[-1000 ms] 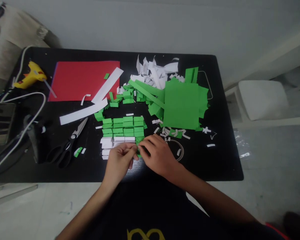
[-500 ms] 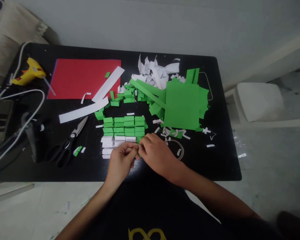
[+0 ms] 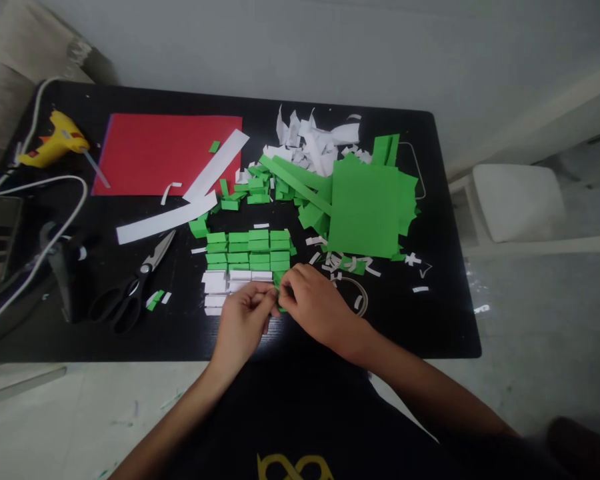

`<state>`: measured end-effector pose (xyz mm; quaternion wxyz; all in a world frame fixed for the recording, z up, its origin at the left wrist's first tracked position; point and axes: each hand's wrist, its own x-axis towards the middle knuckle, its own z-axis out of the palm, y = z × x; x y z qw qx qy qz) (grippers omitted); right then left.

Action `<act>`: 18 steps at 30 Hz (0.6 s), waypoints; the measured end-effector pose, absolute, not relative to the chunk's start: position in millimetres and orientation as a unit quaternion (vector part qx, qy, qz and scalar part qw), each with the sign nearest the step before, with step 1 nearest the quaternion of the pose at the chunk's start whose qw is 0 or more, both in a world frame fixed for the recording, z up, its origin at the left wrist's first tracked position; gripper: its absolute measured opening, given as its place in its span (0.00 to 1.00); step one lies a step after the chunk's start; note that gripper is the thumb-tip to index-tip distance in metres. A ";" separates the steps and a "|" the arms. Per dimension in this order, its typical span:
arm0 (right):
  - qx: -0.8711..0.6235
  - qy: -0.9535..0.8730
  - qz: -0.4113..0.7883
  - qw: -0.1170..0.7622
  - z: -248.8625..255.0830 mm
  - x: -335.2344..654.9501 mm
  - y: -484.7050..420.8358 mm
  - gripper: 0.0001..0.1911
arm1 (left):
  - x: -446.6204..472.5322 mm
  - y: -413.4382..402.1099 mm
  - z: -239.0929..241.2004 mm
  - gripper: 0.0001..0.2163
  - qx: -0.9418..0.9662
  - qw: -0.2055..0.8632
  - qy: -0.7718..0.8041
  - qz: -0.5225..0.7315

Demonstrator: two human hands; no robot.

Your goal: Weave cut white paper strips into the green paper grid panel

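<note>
My left hand (image 3: 243, 320) and my right hand (image 3: 314, 305) meet at the front of the black table (image 3: 445, 320), fingers pinched together on a small green paper piece (image 3: 279, 285). Just beyond them lie neat rows of folded green paper pieces (image 3: 250, 250) and a row of white folded pieces (image 3: 230, 280). Only a corner of the held piece shows between the fingertips.
A stack of green paper sheets (image 3: 367, 210) lies right of centre, white scraps (image 3: 313, 143) behind it. A red sheet (image 3: 167, 153), white strips (image 3: 180, 217), black scissors (image 3: 130, 290), a yellow glue gun (image 3: 55, 140) with white cable (image 3: 55, 227), and a tape ring (image 3: 355, 293) surround the work.
Both hands stay pinched on the green piece in nearly the same spot; only the head camera has shifted slightly.
</note>
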<state>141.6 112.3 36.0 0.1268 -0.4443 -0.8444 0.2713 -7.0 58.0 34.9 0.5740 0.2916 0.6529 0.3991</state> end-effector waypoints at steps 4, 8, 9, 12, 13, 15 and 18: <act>-0.446 -0.839 0.280 0.137 35.3 141.8 112.4 0.07 | -7.2 57.6 35.4 0.16 0.293 0.574 0.655 0.396; -0.455 -0.829 0.296 0.139 37.8 146.0 113.5 0.07 | -7.7 57.4 35.2 0.16 0.298 0.571 0.661 0.385; -0.460 -0.825 0.296 0.142 38.9 148.7 114.4 0.07 | -7.8 57.5 35.3 0.16 0.298 0.571 0.662 0.384; -0.491 -0.808 0.280 0.166 42.2 163.3 119.7 0.06 | -7.5 58.0 35.9 0.16 0.297 0.568 0.665 0.383; -0.505 -0.800 0.272 0.175 43.4 170.5 122.2 0.06 | -7.3 58.2 36.1 0.16 0.297 0.567 0.666 0.383; -0.527 -0.785 0.266 0.188 45.9 187.5 128.0 0.06 | -7.0 58.2 36.2 0.15 0.296 0.566 0.668 0.382; -0.563 -0.769 0.225 0.203 50.1 213.8 136.2 0.04 | -7.5 57.1 35.6 0.15 0.299 0.564 0.668 0.381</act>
